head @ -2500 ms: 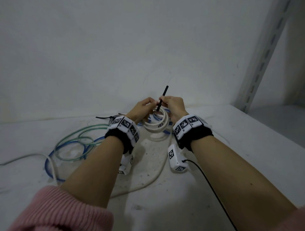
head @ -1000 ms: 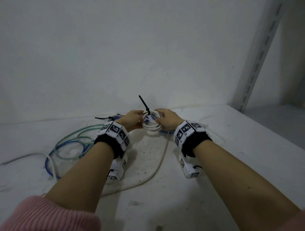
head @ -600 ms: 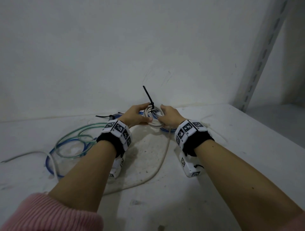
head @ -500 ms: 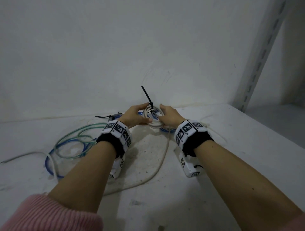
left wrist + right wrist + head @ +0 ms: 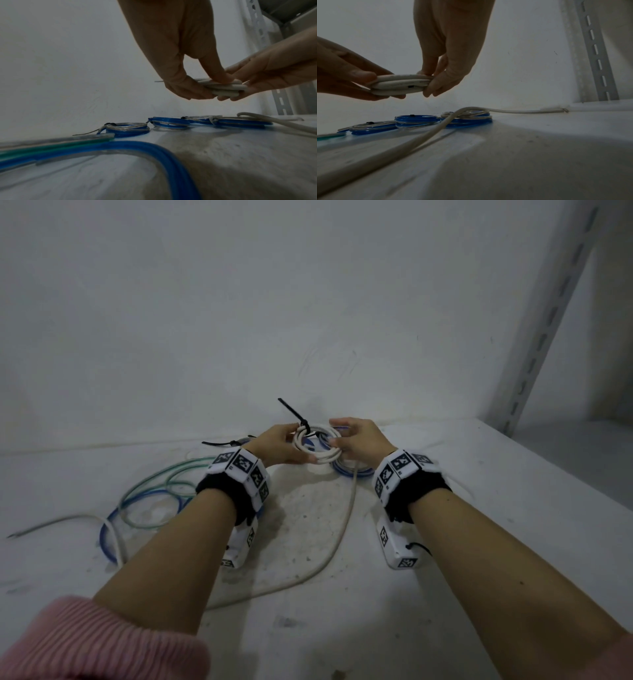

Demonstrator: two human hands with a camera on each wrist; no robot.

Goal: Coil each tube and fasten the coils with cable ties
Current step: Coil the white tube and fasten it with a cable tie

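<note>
Loose tubes point(image 5: 150, 491): green and blue translucent hose, thin and glossy, lying in open overlapping loops on the surface point(image 5: 445, 542) at far left; a pale tube end trails off toward the left edge.

Left hand point(image 5: 277, 446): fingers curled, thumb on top and fingers beneath, pinching the left rim of the white coil point(image 5: 317, 445).

White coil: matte off-white tube, round in section, wound in about three stacked turns forming a flat ring; held clear above the surface between both hands, level in the wrist views point(image 5: 399, 84).

Cable tie point(image 5: 296, 419): black ribbed plastic strap, cinched around the coil's far-left edge, its tail sticking up and to the left.

Right hand point(image 5: 359, 441): fingers curled, pinching the coil's right rim from above and below.

White tube point(image 5: 342, 529): a loose length, same matte material, running from near the right hand down across the surface in a long curve; in the right wrist view it lies over one blue coil.

Blue coils point(image 5: 171, 123): three small finished rings of blue and clear glossy tubing, each bound by a tie, set in a row on the surface by the back wall, under and behind the hands.

Surface: white, scuffed and speckled with grime.

Upright point(image 5: 548, 313): white slotted metal post at far right, standing against the wall.
</note>
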